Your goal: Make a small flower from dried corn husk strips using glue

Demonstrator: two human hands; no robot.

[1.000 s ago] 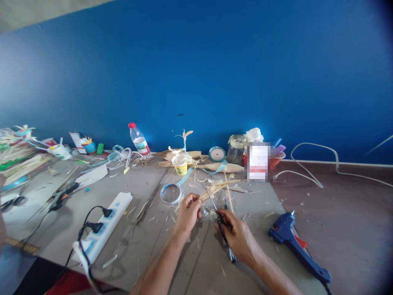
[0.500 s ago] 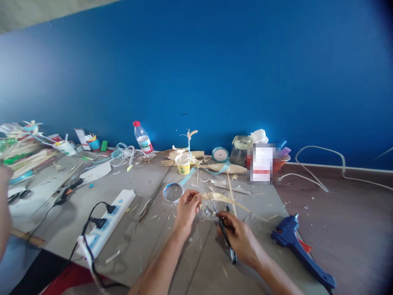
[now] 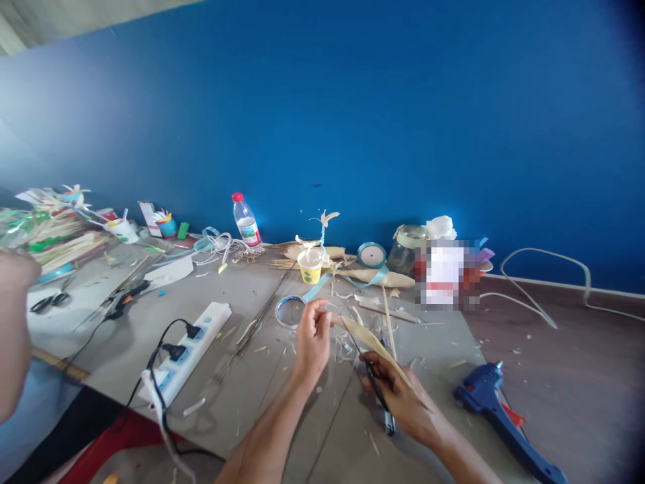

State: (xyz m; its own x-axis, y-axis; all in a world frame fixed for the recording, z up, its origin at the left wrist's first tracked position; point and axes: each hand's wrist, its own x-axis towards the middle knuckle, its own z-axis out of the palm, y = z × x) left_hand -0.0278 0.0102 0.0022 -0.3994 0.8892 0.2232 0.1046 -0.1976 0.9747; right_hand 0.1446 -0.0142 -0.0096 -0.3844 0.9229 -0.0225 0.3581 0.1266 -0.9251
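My left hand [image 3: 313, 336] is closed, its thumb and fingertips pinching one end of a pale strip of dried husk [image 3: 370, 337]. The strip slopes down to the right, and its far end lies along my right hand [image 3: 403, 393]. That hand is closed around a black-handled tool with a thin, pointed metal blade [image 3: 375, 376]. The blade reaches up to the strip's near part; whether it cuts in, I cannot tell. Beyond my left hand lies a roll of tape [image 3: 289, 312]. A yellow paper cup [image 3: 309, 274] holding a blue-wrapped stem with a pale husk top stands farther back.
A blue glue gun [image 3: 506, 417] lies at the right. At left sit a power strip [image 3: 194, 346] with plugs and another person's arm [image 3: 15, 329]. A bottle [image 3: 246, 222], a ribbon spool [image 3: 371, 255] and a glass jar [image 3: 407, 249] line the blue wall. Scraps litter the table.
The husk strip has swung downward, so its far end now rests over my right hand. My left hand has turned more upright. The whole view has shifted slightly.
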